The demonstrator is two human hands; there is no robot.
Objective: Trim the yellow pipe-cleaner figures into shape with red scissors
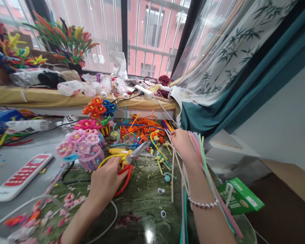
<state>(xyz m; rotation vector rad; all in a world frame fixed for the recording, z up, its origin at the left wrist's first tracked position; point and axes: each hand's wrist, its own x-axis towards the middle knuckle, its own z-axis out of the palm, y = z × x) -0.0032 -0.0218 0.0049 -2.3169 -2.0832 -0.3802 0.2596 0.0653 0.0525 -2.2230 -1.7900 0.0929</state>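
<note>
My left hand [106, 179] is closed around a pair of scissors [137, 152] with one yellow and one red handle loop. The blades point up and to the right, close together, with nothing visible between them. At the right, my right hand [182, 145] is bent over a bundle of pastel pipe cleaners, its fingers pinching pale cream pipe cleaners [173, 176] whose lengths hang toward me. Pink and green pipe cleaners [205, 166] run along the forearm's outer side. A yellow glue gun [119, 151] lies just behind the scissors.
Pipe-cleaner flower pots [91, 157] stand left of the scissors. Orange pipe-cleaner pieces [147, 122] are heaped at the back. Googly eyes [163, 214] and fluff scraps dot the green tabletop [139, 210]. A white remote-like device [22, 174], cables and a green box [241, 196] lie at the sides.
</note>
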